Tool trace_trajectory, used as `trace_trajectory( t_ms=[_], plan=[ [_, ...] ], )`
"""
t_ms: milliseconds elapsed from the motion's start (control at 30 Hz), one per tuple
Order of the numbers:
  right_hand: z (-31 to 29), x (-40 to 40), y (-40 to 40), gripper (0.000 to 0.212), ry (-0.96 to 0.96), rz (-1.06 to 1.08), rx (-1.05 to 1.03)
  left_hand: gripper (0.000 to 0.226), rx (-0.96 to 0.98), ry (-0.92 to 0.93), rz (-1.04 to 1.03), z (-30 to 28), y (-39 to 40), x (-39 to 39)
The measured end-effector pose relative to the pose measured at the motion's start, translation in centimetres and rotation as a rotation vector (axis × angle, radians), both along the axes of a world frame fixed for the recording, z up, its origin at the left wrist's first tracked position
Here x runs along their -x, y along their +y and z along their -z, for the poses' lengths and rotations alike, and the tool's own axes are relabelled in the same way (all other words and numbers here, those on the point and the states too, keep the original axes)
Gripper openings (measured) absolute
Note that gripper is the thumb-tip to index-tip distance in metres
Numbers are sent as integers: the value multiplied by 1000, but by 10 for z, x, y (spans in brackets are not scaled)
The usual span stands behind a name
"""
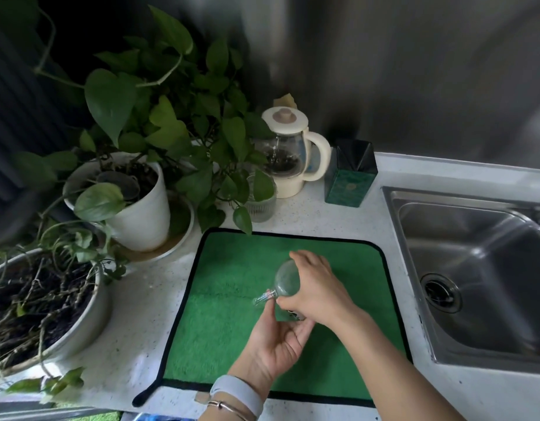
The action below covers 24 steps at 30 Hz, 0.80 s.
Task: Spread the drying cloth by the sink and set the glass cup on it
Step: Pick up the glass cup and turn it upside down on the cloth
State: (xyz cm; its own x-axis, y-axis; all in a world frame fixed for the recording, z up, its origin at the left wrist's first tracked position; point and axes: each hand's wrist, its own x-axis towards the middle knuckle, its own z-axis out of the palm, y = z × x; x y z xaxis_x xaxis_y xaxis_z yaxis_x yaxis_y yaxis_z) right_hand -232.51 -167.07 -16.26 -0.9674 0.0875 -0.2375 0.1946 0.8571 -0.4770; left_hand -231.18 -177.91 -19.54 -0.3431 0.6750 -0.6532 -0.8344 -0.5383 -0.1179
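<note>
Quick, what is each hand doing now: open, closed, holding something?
Left hand: partly closed, fingers on the lower part of the glass cup.
Right hand: closed over the glass cup from above, holding it.

Fuzzy green cloth [232,323]; shiny steel sink [475,268]; clear glass cup [285,279].

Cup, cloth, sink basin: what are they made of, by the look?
Glass cup: clear glass, apparently; the green shows through it and its handle glints.
Drying cloth: green pile fabric, likely microfibre or terry, matte, with black sewn edging.
Sink: brushed stainless steel by its grey sheen and soft reflections.
</note>
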Motion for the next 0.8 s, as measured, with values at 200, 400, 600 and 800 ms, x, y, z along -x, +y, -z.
trace_trajectory(
  t_ms=[200,400,600,800],
  plan=[
    [6,-9,3,95,18,58,86,75,0,8,-13,-3,0,-5],
    [14,-16,2,99,95,117,126,71,49,66,27,-4,-8,-6],
    [20,-23,-3,97,98,193,197,54,316,289,166,-7,-21,-7],
    [21,-39,-2,87,112,257,266,32,622,571,252,-9,-51,-4]
  ],
)
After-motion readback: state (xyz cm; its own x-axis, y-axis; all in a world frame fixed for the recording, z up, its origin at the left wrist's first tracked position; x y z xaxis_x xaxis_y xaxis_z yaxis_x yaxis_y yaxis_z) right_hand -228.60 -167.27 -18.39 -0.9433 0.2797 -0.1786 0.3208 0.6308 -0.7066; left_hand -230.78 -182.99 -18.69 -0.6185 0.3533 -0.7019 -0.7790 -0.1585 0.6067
